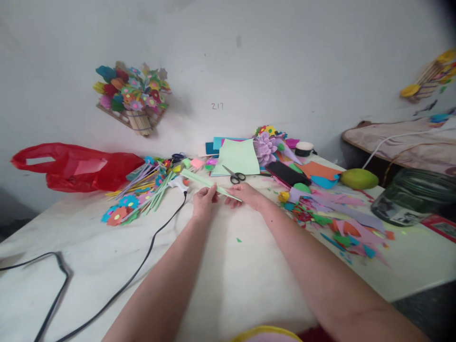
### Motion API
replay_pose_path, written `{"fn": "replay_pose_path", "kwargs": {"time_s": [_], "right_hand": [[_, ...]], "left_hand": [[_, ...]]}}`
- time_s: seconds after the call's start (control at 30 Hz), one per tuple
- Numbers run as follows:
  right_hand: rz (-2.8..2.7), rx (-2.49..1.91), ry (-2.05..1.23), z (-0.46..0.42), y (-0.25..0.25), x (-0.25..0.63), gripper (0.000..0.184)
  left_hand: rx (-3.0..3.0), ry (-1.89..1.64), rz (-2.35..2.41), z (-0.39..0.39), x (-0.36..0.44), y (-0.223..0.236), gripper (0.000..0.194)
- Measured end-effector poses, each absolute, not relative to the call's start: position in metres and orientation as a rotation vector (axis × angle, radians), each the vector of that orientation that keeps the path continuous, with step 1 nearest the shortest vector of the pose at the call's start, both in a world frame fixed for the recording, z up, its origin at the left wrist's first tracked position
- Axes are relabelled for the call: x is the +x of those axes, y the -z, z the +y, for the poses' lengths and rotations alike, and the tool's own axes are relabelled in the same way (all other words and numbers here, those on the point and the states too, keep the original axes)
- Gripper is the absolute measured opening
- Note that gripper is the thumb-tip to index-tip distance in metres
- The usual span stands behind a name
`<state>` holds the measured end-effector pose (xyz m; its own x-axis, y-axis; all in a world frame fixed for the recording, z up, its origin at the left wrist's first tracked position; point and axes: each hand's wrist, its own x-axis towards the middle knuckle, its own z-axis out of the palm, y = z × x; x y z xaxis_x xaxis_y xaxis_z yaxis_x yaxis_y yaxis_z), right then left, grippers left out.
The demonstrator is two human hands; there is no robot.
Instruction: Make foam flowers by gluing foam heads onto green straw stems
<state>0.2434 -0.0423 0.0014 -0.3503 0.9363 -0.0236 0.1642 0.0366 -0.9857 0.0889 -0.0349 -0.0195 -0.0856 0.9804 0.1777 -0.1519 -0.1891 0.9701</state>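
Observation:
Both of my hands hold a long, narrow pale green foam strip (204,182) over the white table (221,270). My left hand (204,202) pinches it near the middle, fingers closed on it. Fingers of my right hand (245,195) close on its near right end. The strip slants up and to the left, toward a pile of foam flowers on sticks (142,192). Black-handled scissors (235,176) lie just beyond the strip on a light green sheet (239,156).
A red plastic bag (76,167) lies at the left. A black cable (142,259) runs across the table from a glue gun (178,184). Coloured foam scraps (338,223), a green fruit (359,179) and a glass jar (413,195) fill the right side. Flower crafts (133,97) hang on the wall.

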Motion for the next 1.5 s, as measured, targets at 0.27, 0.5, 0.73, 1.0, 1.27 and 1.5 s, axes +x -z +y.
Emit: {"fn": "replay_pose_path", "kwargs": {"time_s": [0.27, 0.5, 0.73, 1.0, 1.27, 1.5], "right_hand": [[-1.533, -1.115, -1.332, -0.0386, 0.0033, 0.2373, 0.02], [-1.55, -1.076, -1.347, -0.0381, 0.0041, 0.2382, 0.019], [-1.497, -1.101, -1.309, -0.039, 0.0019, 0.2359, 0.015], [-1.455, -1.084, -1.33, -0.043, -0.0037, 0.2357, 0.014], [-1.396, -0.968, -1.389, -0.04, -0.001, 0.2393, 0.017], [-1.401, -0.957, -1.39, -0.0394, -0.0019, 0.2405, 0.017]], "left_hand": [[1.184, -1.379, 0.983, -0.0387, 0.0895, 0.0144, 0.031], [1.26, -1.346, 0.94, -0.0383, 0.0875, 0.0171, 0.032], [1.228, -1.343, 0.91, -0.0399, 0.0879, 0.0151, 0.03], [1.113, -1.397, 0.835, -0.0386, 0.0854, 0.0152, 0.026], [1.111, -1.284, 0.713, -0.0432, 0.0852, 0.01, 0.017], [1.116, -1.261, 0.646, -0.0406, 0.0842, 0.0124, 0.012]]}}
